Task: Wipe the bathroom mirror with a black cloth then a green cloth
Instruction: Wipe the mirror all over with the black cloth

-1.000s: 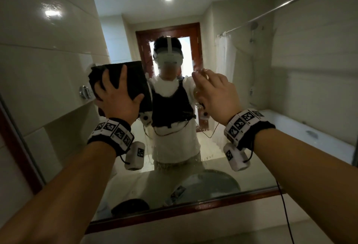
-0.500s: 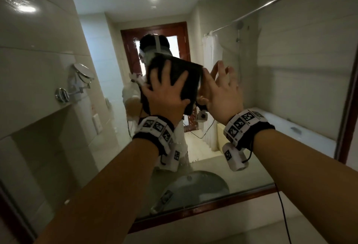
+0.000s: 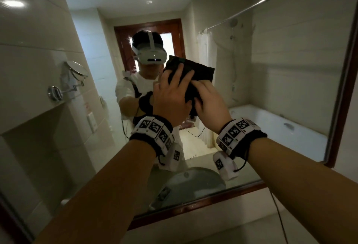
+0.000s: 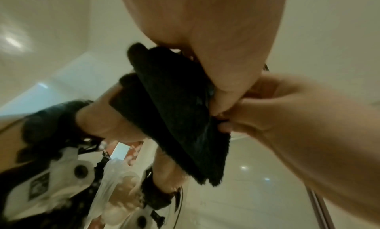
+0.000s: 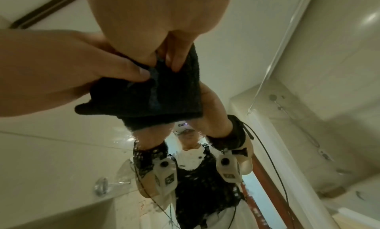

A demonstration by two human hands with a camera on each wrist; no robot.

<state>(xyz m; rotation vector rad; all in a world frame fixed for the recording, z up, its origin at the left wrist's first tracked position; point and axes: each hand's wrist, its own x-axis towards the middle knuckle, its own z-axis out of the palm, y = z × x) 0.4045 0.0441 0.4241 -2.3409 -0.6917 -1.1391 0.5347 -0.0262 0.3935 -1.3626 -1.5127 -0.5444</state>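
Swing-arm shaving mirror (image 3: 76,70) at L, bathtub (image 3: 280,127) R, basin (image 3: 189,183) below.

Fuzzy matt black cloth (image 3: 193,71); glossy smooth glass mirror (image 3: 280,73) w/ dark polished wood frame (image 3: 213,201).

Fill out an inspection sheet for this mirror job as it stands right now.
Surface: mirror in a wooden frame; specks show on the glass below the cloth in the right wrist view.
Job's things: black cloth bunched and held up at the glass; green cloth not seen.
Clutter: nothing seen.
Hands: left hand and right hand both grip the black cloth.
Cables: a black cable runs down below the right forearm.
Surroundings: reflected in the glass are a bathtub, shower rail, wooden door and basin.
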